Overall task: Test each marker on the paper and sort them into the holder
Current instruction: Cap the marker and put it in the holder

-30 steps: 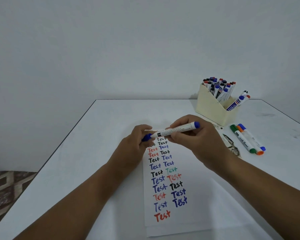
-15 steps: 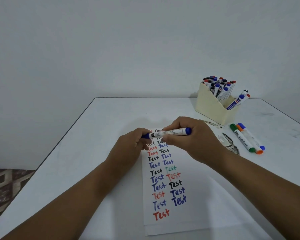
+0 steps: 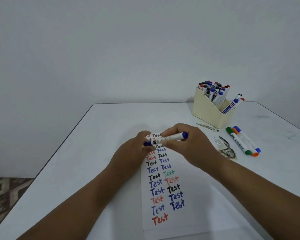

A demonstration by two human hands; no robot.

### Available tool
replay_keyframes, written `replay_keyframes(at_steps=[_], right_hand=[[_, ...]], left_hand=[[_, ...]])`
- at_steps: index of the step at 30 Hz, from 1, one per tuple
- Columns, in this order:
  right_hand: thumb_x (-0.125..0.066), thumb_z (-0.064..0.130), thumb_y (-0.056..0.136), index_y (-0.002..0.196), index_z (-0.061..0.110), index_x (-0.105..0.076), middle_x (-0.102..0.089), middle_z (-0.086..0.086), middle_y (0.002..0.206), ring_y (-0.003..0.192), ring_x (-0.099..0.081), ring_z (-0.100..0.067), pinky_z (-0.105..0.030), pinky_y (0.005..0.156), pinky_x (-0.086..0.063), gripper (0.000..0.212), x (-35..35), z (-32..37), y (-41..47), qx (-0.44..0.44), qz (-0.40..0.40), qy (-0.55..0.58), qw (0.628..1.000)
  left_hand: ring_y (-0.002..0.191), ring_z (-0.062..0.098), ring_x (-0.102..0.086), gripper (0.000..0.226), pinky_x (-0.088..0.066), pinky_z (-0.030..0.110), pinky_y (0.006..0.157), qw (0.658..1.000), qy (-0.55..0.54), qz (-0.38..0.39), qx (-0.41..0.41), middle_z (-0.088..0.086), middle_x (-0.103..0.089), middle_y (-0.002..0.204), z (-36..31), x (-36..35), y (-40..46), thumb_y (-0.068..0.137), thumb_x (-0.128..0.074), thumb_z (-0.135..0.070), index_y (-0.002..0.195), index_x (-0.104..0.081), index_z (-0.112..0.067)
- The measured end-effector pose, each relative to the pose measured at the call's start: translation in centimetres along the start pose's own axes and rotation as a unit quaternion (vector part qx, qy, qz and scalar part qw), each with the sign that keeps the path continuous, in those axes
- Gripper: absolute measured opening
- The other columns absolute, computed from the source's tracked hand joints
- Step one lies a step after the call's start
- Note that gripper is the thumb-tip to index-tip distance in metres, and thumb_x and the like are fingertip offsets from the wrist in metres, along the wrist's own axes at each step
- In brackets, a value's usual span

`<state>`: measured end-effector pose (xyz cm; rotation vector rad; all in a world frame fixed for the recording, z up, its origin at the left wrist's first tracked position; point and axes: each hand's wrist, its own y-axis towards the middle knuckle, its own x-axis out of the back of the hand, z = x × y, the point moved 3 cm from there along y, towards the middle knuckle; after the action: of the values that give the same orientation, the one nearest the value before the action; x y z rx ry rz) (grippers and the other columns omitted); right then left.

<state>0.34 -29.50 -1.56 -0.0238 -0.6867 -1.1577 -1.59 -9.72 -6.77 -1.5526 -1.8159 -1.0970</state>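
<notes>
A white marker with blue ends lies almost level above the paper, held by both hands. My left hand pinches its blue cap at the left end, and my right hand grips the white barrel. The paper carries two columns of the word "Test" in red, black, blue and green. A cream holder at the back right holds several markers. Three loose markers, green, orange and blue, lie side by side in front of the holder.
The white table ends at its left edge over a patterned floor. A dark stained patch marks the tabletop between my right hand and the loose markers. A plain wall stands behind.
The marker has tilted from slanted to nearly level and come down slightly toward the paper. Both hands keep their hold.
</notes>
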Motion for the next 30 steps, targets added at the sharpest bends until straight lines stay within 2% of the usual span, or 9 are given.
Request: replay_keyframes(at_steps=[2,4,7,10,12,15,20,24,30], right_hand=[[-0.081,0.023,0.084,0.095,0.029,-0.071,-0.07,0.004,0.083,0.061,-0.056,-0.005,-0.029,0.062,-0.052,0.016,1.6,0.2,0.8,-0.007,-0.011,0.012,1.0],[-0.082,0.019,0.082,0.102,0.033,-0.064,-0.071,0.003,0.089,0.072,-0.066,-0.012,-0.034,0.071,-0.059,0.031,4.0,0.0,1.9,-0.035,-0.069,0.03,0.997],[-0.085,0.021,0.079,0.109,0.034,-0.052,-0.068,0.004,0.088,0.075,-0.067,-0.012,-0.024,0.063,-0.053,0.046,8.8,-0.3,3.6,-0.037,-0.205,-0.019,0.978],[-0.075,0.025,0.089,0.115,0.028,-0.046,-0.065,0.002,0.09,0.072,-0.06,-0.007,-0.022,0.057,-0.04,0.039,13.9,-1.4,5.1,-0.021,-0.266,-0.154,0.951],[-0.065,0.025,0.096,0.118,0.025,-0.046,-0.062,-0.008,0.1,0.077,-0.058,-0.017,-0.025,0.054,-0.038,0.028,16.8,-2.8,6.0,-0.027,-0.268,-0.232,0.935],[-0.053,0.027,0.102,0.125,0.025,-0.045,-0.06,-0.012,0.107,0.073,-0.058,-0.017,-0.028,0.051,-0.038,0.025,19.5,-5.3,7.2,-0.066,-0.255,-0.286,0.922],[-0.053,0.034,0.1,0.118,0.031,-0.048,-0.061,-0.012,0.107,0.074,-0.064,-0.028,-0.037,0.057,-0.052,0.019,19.9,-8.4,8.4,-0.118,-0.198,-0.337,0.913],[-0.05,0.037,0.1,0.132,0.032,-0.046,-0.061,-0.011,0.106,0.09,-0.062,-0.031,-0.047,0.081,-0.054,0.032,18.9,-9.5,9.3,-0.146,-0.14,-0.374,0.905],[-0.048,0.034,0.101,0.145,0.035,-0.025,-0.058,-0.014,0.105,0.091,-0.059,-0.034,-0.052,0.086,-0.053,0.049,17.9,-10.5,10.3,-0.152,-0.115,-0.366,0.911]], left_hand=[[0.125,0.012,-0.052,0.073,-0.044,0.032,0.099,1.0,0.02,-0.002,-0.006,-0.009,-0.047,0.147,0.3,-0.3,0.1,0.091,-0.052,-0.065,0.149,-0.023,-0.032],[0.139,0.013,-0.038,0.088,-0.036,0.035,0.107,0.999,0.043,0.008,0.001,-0.007,-0.034,0.157,0.5,-0.4,0.1,0.086,-0.049,-0.074,0.154,-0.014,-0.03],[0.145,0.012,-0.029,0.089,-0.03,0.035,0.112,0.997,0.076,0.027,0.0,-0.006,-0.027,0.161,0.8,-0.8,0.2,0.085,-0.043,-0.078,0.155,-0.015,-0.03],[0.149,0.008,-0.015,0.087,-0.021,0.035,0.116,0.992,0.113,0.052,-0.007,-0.011,-0.018,0.163,1.0,-1.1,0.6,0.086,-0.033,-0.081,0.155,-0.016,-0.033],[0.151,0.006,-0.005,0.087,-0.015,0.036,0.119,0.988,0.132,0.074,-0.01,-0.012,-0.011,0.165,1.2,-1.4,0.8,0.086,-0.03,-0.082,0.156,-0.015,-0.033],[0.151,0.008,-0.004,0.086,-0.014,0.037,0.12,0.984,0.154,0.089,-0.029,-0.012,-0.01,0.165,1.2,-1.6,1.1,0.085,-0.027,-0.083,0.156,-0.015,-0.035],[0.151,0.009,-0.006,0.086,-0.013,0.035,0.121,0.979,0.171,0.102,-0.034,-0.012,-0.01,0.164,1.5,-1.7,1.4,0.084,-0.022,-0.085,0.156,-0.014,-0.037],[0.151,0.009,-0.009,0.085,-0.013,0.035,0.121,0.978,0.176,0.104,-0.033,-0.01,-0.013,0.164,1.2,-1.6,1.3,0.085,-0.024,-0.083,0.156,-0.017,-0.036],[0.15,0.008,-0.013,0.087,-0.016,0.035,0.121,0.98,0.168,0.098,-0.035,-0.011,-0.018,0.163,1.4,-1.5,1.3,0.083,-0.023,-0.085,0.155,-0.022,-0.036]])
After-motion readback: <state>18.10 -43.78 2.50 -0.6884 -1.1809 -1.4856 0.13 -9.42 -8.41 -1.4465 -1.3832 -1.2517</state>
